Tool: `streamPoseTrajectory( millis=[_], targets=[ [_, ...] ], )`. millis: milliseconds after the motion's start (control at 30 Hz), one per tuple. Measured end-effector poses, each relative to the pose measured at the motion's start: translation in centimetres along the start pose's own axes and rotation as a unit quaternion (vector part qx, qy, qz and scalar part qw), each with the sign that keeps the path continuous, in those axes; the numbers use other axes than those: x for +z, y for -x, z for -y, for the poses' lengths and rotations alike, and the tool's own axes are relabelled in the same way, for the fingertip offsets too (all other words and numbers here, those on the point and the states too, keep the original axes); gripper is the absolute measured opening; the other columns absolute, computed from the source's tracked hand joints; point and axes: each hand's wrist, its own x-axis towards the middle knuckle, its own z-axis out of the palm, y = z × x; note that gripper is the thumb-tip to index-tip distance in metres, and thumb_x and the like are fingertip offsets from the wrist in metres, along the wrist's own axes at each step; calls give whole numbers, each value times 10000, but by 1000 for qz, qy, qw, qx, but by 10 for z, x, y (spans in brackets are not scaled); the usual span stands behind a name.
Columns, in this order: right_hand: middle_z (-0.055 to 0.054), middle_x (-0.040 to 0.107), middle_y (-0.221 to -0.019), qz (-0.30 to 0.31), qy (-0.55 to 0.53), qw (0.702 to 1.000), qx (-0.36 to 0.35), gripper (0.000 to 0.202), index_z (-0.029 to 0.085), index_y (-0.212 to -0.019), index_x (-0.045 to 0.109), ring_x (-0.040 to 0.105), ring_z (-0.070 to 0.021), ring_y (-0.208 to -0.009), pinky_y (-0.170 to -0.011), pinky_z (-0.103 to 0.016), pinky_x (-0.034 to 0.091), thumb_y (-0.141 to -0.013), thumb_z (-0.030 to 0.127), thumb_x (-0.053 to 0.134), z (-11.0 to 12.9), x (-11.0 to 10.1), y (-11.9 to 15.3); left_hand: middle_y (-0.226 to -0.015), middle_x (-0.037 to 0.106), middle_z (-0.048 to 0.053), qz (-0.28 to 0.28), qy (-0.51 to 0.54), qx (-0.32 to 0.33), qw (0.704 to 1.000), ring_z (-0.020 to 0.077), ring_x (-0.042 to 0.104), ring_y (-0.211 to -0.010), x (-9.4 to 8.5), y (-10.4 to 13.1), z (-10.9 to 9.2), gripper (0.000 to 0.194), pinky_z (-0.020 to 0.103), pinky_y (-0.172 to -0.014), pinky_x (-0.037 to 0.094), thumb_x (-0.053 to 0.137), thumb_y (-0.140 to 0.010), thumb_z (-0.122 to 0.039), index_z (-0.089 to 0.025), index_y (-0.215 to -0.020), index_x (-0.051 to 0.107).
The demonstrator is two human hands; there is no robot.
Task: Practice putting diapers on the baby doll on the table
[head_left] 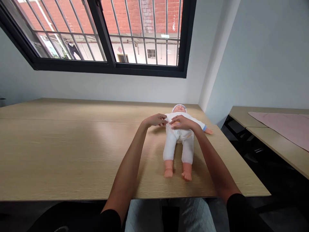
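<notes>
Smooth wood-look table, satin sheen

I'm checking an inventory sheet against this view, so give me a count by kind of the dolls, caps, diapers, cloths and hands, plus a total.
White-clothed baby doll: 1
White patterned doll's cap: 1
White diaper: 1
Flat pale pink cloth: 1
Bare hands, left hand and right hand: 2
Total: 6

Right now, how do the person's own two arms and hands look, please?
Black sleeves end near the elbows, and the forearms are uncovered. The left hand and the right hand wear no gloves. No watch or bracelet shows on either wrist.
</notes>
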Motion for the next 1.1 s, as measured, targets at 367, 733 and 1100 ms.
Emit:
streamPoseTrajectory(
  millis=[367, 733, 1100],
  targets=[
    [-33, 696, -1071, 5, -25, 1000, -4, 262, 182, -1030, 684, 617, -200, -995, -902, -302, 462, -773, 234, 677, -4, 3, -1, -677, 519, -10, -65, -130, 26, 989, 142, 476, -659, 30, -18, -18, 124, 269, -605, 335, 573, -715, -286, -184, -663, 525],
    [-75, 606, -1258, -8, -1, 998, 61, 574, 216, -1198, 619, 537, -247, -1191, -1025, -365, 412, -663, 332, 793, -4, -13, 9, -689, 471, -25, -18, -176, 56, 983, 140, 450, -667, 39, -18, -24, 83, 256, -629, 340, 530, -772, -245, -200, -713, 494],
    [-103, 472, -1427, -23, 62, 968, 241, 774, 254, -1383, 472, 403, -292, -1341, -1052, -408, 388, -683, 369, 783, 2, -51, 45, -790, 499, 18, -35, -223, 36, 973, 176, 469, -737, 46, -17, -27, 73, 274, -684, 370, 530, -782, -238, -207, -743, 475]
  ],
)
